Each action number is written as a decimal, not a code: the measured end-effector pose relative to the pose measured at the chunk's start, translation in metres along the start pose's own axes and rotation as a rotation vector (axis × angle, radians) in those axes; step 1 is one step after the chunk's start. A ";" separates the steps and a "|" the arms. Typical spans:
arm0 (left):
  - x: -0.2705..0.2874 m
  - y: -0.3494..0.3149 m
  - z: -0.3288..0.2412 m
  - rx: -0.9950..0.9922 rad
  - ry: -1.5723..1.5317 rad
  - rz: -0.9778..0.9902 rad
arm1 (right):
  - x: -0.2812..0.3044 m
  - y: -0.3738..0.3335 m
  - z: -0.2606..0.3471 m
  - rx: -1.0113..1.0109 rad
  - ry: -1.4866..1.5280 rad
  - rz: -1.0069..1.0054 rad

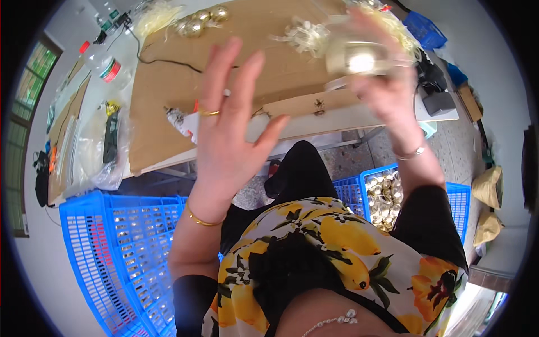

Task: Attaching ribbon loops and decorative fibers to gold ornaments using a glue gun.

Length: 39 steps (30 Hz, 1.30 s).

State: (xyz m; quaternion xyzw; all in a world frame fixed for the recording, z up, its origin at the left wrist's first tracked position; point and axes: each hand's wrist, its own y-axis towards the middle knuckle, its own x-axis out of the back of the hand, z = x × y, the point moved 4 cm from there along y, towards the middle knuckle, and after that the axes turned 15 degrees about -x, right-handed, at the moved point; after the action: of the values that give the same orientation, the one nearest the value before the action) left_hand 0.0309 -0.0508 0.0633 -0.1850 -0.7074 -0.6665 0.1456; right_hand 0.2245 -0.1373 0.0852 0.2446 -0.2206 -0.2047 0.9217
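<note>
head view: right hand [387, 84] is up over the far-right part of the cardboard [168, 92], blurred, thumb below and fingers above, wrapped on a shiny gold ball [359, 63]. ball is off the surface, near the pale strips [306, 36]. left hand [227, 143] is over the near edge, fingers spread apart, palm down. small white bit [226, 92] shows between its fingers; can't tell if held.

handling notes, my call: ball looks smooth and likely slips or scuffs, so light even pressure from thumb and fingertips, no squeezing. slow the right hand down before any fine contact. bring the left in as support, not as a second clamp. keep the ball clear of the strips, they'd probably snag. mind the black cord [168, 60] and the white item [181, 122] by the left wrist; can't tell what that is. other gold balls [202, 21] sit at the back, well apart, fine there.
</note>
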 end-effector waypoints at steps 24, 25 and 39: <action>0.063 -0.148 0.155 0.774 -0.432 -0.840 | 0.301 -0.137 -0.143 -0.512 -0.370 -0.945; 0.061 -0.146 0.154 0.773 -0.431 -0.846 | 0.259 -0.084 -0.115 -0.458 -0.533 -0.828; 0.062 -0.138 0.136 0.801 -0.402 -0.796 | -0.149 0.230 -0.144 0.471 -0.910 -0.047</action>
State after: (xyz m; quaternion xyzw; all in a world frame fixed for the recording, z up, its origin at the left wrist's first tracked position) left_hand -0.0812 0.0826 -0.0410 0.0408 -0.9321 -0.3033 -0.1937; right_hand 0.2380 0.1705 0.0513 0.3368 -0.6341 -0.2559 0.6473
